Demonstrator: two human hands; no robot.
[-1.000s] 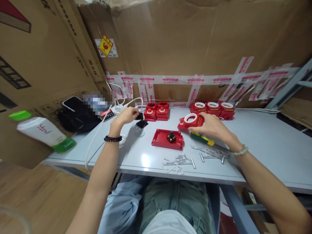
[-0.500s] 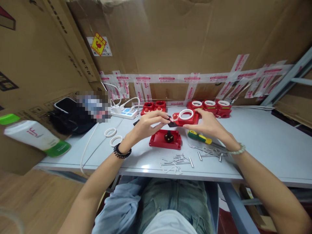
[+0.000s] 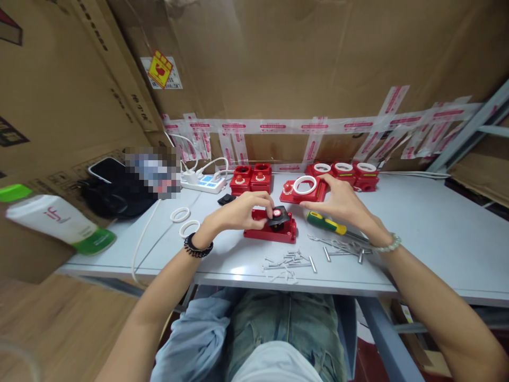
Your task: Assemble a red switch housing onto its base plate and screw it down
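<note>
My left hand point(image 3: 251, 209) is closed on a black square plate with a round red centre point(image 3: 277, 213). It holds the plate over the red rectangular housing base point(image 3: 258, 234), where black parts show beneath it. My right hand point(image 3: 344, 201) grips the right end of a red housing cover point(image 3: 289, 198), thumb at the front edge and fingers behind. That cover bears a white ring point(image 3: 304, 185) and a small red dome. Right in front of this hand lies a green and yellow screwdriver point(image 3: 324, 223).
Loose screws point(image 3: 292, 258) and metal T-handle tools lie near the front edge. Two white rings point(image 3: 180, 215) and another black plate point(image 3: 226, 199) are at left. Red housings point(image 3: 250, 183), a power strip point(image 3: 204, 183) and a bottle point(image 3: 63, 223) stand farther out.
My left hand has moved the black plate from beside the red cover down over the housing base. My right hand stays at the cover, nearly still.
</note>
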